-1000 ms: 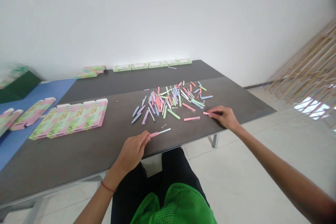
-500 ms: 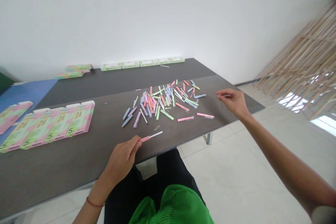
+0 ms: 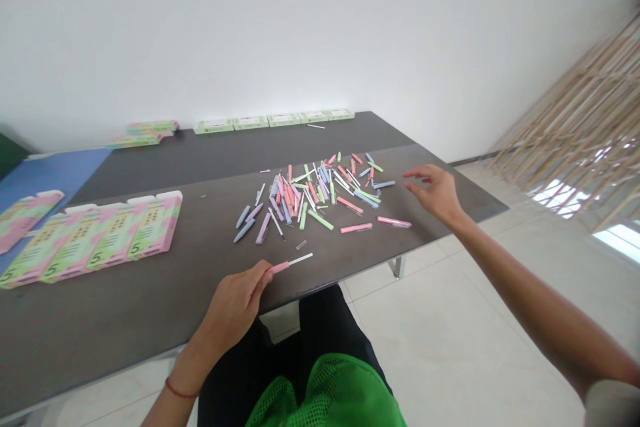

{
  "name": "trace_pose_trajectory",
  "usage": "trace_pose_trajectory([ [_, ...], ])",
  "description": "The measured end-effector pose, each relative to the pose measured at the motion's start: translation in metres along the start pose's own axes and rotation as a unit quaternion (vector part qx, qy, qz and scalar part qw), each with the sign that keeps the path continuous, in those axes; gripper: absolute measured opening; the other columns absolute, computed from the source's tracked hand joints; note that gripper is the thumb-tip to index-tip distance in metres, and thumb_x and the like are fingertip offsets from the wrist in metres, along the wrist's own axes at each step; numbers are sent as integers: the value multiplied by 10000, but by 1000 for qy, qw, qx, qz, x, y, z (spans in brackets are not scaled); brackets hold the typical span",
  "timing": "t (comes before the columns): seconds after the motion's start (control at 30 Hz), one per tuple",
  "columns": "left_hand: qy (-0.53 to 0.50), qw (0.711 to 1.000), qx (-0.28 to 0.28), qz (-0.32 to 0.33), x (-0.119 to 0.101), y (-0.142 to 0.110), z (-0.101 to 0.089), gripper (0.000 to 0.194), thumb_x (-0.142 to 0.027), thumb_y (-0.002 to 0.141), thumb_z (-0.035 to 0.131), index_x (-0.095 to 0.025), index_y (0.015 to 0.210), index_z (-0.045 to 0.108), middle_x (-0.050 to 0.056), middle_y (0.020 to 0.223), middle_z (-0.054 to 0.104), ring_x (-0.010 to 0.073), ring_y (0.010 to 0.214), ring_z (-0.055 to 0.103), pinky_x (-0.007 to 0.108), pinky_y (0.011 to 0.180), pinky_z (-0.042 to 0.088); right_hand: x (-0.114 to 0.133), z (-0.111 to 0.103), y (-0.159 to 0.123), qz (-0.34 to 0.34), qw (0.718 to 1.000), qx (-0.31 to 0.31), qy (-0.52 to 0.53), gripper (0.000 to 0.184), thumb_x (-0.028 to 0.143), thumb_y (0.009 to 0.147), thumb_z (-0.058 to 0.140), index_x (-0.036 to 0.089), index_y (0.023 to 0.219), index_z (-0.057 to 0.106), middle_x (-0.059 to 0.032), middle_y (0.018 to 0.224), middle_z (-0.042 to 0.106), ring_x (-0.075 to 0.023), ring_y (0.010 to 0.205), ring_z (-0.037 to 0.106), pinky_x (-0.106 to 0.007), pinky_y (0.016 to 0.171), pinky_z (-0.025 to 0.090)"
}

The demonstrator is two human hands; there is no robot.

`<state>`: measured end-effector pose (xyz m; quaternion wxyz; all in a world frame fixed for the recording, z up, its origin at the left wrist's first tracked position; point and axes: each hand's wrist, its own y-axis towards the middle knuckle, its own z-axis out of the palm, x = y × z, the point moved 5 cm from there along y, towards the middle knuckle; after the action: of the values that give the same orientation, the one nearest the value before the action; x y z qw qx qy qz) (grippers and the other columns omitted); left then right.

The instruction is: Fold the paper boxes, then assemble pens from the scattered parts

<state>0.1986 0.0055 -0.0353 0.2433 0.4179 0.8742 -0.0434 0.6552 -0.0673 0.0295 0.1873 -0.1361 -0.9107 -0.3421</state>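
Note:
Near the front edge of the table, my left hand (image 3: pixel 239 303) is closed round a pink pen barrel (image 3: pixel 279 267) with a white refill (image 3: pixel 301 258) sticking out toward the right. My right hand (image 3: pixel 434 192) hovers over the right side of the table, thumb and fingers apart, with nothing seen between them. Left of it lies a loose pile of pen parts: pink, blue, green and purple barrels and white refills. Nearest to the right hand are a blue pen piece (image 3: pixel 384 185) and a pink pen (image 3: pixel 394 222). A small clear cap (image 3: pixel 301 245) lies just beyond the held refill.
Several pink-and-green boxes (image 3: pixel 155 223) lie side by side at the left. A row of green-and-white boxes (image 3: pixel 285 120) lines the wall, with more stacked boxes (image 3: pixel 150 130) beside it. A blue sheet (image 3: pixel 75 163) covers the far left. The table's right edge drops to the floor.
My right hand has moved slightly left and its fingers have spread apart. My left hand still holds the pink barrel with the refill. The view has shifted a little.

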Motion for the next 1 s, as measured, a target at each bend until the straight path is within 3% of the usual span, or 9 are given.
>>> trace_pose_trajectory([
  [0.23,47,999,-4,-2,-4,1,0,390,-399,1110,258,-221,899,534,13,712,649,194,619,622,295,605,352,18,5,-5,-62,998,19,-20,182,328,871,664,253,988,782,-93,1024,764,-305,953,703,-474,870,576],
  [0.43,99,995,-3,2,-5,1,3,408,-415,1122,232,-217,959,549,28,750,694,210,671,665,302,610,335,25,9,-7,-90,996,17,-23,172,319,866,669,239,974,776,-91,1015,762,-317,981,703,-502,925,555],
  [0.77,84,996,-6,24,-7,0,4,403,-437,1122,258,-214,1012,575,24,824,719,204,705,677,298,624,335,24,12,-9,-79,995,37,-41,189,315,889,671,222,1013,780,-119,1069,755,-321,1013,687,-494,956,534],
  [1.0,58,997,-10,45,-7,-1,3,381,-432,1118,298,-223,1086,615,23,916,759,208,783,715,291,668,384,42,1,-30,-88,996,22,-28,184,314,865,699,253,1020,778,-84,1062,752,-308,1011,706,-492,946,559],
])
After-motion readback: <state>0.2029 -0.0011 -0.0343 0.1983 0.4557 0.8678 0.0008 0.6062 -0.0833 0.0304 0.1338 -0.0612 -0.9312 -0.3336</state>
